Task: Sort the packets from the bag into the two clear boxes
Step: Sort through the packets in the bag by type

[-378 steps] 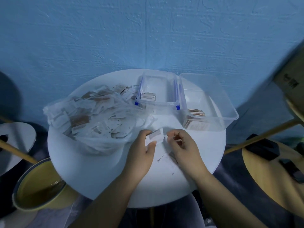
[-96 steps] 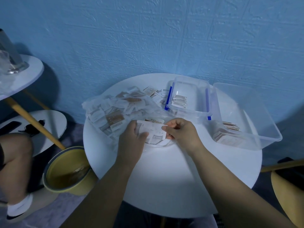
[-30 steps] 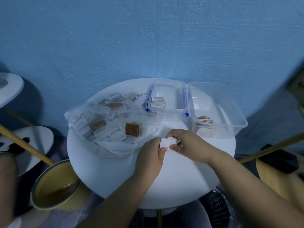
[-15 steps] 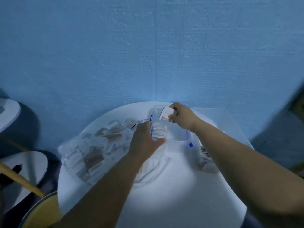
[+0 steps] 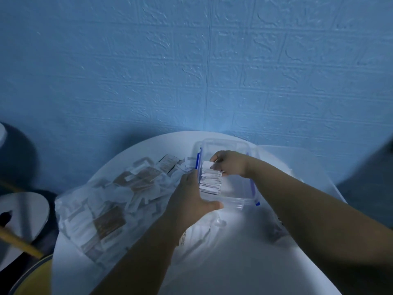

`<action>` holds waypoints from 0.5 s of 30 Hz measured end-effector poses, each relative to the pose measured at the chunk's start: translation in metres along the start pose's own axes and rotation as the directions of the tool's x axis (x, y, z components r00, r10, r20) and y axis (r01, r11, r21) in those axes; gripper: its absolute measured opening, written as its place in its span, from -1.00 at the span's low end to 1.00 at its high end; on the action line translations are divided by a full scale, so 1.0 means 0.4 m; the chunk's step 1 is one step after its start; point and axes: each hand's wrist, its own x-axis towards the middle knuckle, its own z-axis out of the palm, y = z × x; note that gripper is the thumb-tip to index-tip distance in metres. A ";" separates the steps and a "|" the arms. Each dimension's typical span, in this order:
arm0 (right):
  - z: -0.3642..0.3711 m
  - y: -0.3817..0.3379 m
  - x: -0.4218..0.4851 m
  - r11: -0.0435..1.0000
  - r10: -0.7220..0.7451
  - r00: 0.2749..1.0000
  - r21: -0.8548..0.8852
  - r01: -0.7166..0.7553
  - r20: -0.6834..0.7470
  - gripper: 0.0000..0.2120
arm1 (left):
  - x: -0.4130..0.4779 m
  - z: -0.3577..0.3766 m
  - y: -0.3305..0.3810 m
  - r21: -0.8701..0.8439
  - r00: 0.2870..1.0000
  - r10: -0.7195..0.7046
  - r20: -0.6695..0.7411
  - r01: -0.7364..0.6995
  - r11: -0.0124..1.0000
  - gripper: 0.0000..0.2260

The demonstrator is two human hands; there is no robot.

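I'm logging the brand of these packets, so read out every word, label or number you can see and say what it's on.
No text is legible.
Brown and white packets in the clear plastic bag: print blurred, unreadable.
Stacked white packets in the small clear box with blue clips: print too small to read.

bag point(image 5: 89, 201): clear, slumped left, holding mixed packets point(image 5: 108, 222)
small box point(image 5: 236, 202): clear, blue clips, far centre, white stack point(image 5: 210, 180) inside
large box point(image 5: 297, 160): clear, just right
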 end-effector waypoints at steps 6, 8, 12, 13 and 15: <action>-0.022 0.011 -0.005 0.999 0.010 0.994 0.043 -0.015 0.106 -0.81 | -0.006 -0.005 0.009 0.003 1.000 0.006 0.004 -0.006 1.000 -0.24; -0.022 0.008 -0.004 1.000 0.008 0.995 0.024 -0.010 0.101 -0.83 | -0.009 -0.007 0.011 0.006 1.000 0.012 0.004 -0.012 1.000 -0.25; -0.022 -0.002 -0.010 0.999 0.013 0.996 -0.031 -0.010 0.085 -0.81 | -0.010 -0.009 0.014 0.011 1.000 0.004 0.009 -0.004 1.000 -0.26; -0.022 -0.003 -0.012 0.999 0.009 0.997 -0.047 -0.005 0.081 -0.79 | -0.010 -0.010 0.013 0.015 1.000 -0.002 0.009 0.002 1.000 -0.26; -0.021 -0.002 -0.015 0.998 -0.002 0.998 -0.059 0.007 0.069 -0.76 | -0.012 -0.013 0.016 0.028 1.000 -0.005 0.009 0.005 1.000 -0.27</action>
